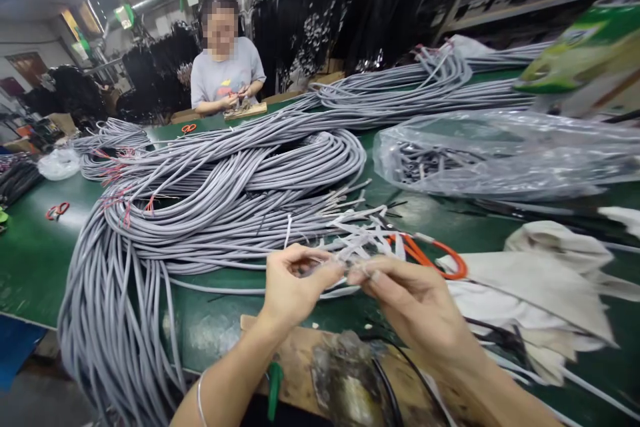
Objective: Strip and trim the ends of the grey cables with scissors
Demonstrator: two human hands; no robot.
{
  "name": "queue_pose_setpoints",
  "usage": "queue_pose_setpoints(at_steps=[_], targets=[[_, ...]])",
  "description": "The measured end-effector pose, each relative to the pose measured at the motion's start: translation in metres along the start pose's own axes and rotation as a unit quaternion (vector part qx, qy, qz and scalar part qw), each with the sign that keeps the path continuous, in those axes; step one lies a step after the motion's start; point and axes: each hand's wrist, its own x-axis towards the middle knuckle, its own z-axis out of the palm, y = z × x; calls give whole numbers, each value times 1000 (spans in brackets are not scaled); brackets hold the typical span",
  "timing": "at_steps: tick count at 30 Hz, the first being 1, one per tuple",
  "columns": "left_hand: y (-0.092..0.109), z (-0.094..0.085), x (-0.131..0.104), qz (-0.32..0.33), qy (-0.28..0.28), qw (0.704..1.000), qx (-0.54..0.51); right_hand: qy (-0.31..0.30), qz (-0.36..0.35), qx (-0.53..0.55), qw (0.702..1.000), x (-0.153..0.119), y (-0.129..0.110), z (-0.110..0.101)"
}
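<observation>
My left hand (300, 280) is closed, its thumb and fingers pinched together above the near edge of the green table. Close beside it, my right hand (400, 293) is pinched too, fingertips nearly meeting the left ones. What lies between the fingertips is blurred and too small to name. Right behind the hands are the frayed whitish ends (370, 233) of grey cables. Long bundles of grey cable (250, 167) spread across the table and hang over its front edge at the left. Orange-handled scissors (455, 263) lie just behind my right hand.
Below my hands is a wooden board (295, 360) with a stained metal device (350, 380) and a green handle (275, 390). Pale cloth (550, 280) and a clear plastic bag (525, 153) lie right. Across the green table (30, 267) sits a person (227, 70). Red scissors (57, 211) lie left.
</observation>
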Motion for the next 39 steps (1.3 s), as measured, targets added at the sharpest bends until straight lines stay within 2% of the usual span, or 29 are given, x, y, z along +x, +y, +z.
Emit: queue_pose_setpoints(at_steps=[4, 7, 10, 12, 15, 16, 17, 19, 20, 21, 22, 24, 26, 28, 30, 33, 35, 39], targets=[[0, 5, -1, -21, 42, 999, -8, -35, -100, -90, 990, -3, -1, 0], [0, 8, -4, -2, 70, 997, 11, -43, -188, -129, 973, -2, -1, 1], [2, 9, -3, -1, 92, 995, 26, -54, -238, -167, 955, 0, -3, 2], [4, 5, 3, -32, 115, 993, 13, -110, -259, -166, 945, 0, -5, 5], [8, -4, 14, -100, 192, 975, -49, -266, -271, -117, 918, -5, -8, 11], [9, -7, 16, -113, 207, 969, -72, -270, -258, -108, 921, -7, -7, 14], [9, -9, 17, -124, 207, 966, -88, -231, -233, -114, 938, -8, -5, 16], [9, -7, 16, -141, 171, 970, -97, -62, -152, -153, 975, -10, 3, 20], [8, -5, 15, -148, 151, 973, -91, 22, -106, -173, 979, -10, 7, 21], [7, -2, 13, -151, 134, 976, -81, 79, -67, -185, 977, -10, 11, 22], [6, 1, 11, -152, 122, 978, -71, 103, -38, -186, 976, -9, 15, 23], [3, 6, 8, -150, 103, 982, -57, 88, -6, -186, 979, -6, 20, 22], [3, 6, 7, -144, 82, 984, -58, 65, 2, -196, 978, -3, 21, 20], [3, 5, 7, -134, 72, 986, -67, 69, 3, -201, 977, -2, 20, 18], [4, 3, 7, -122, 82, 986, -82, 85, 6, -184, 979, -2, 17, 16], [3, 0, 8, -116, 109, 982, -99, 76, 7, -139, 987, 0, 14, 14], [2, -1, 9, -113, 104, 983, -104, 77, 10, -121, 990, 1, 15, 13], [2, -5, 6, -58, 3, 997, -44, 117, 26, -112, 986, 3, 15, 10]])
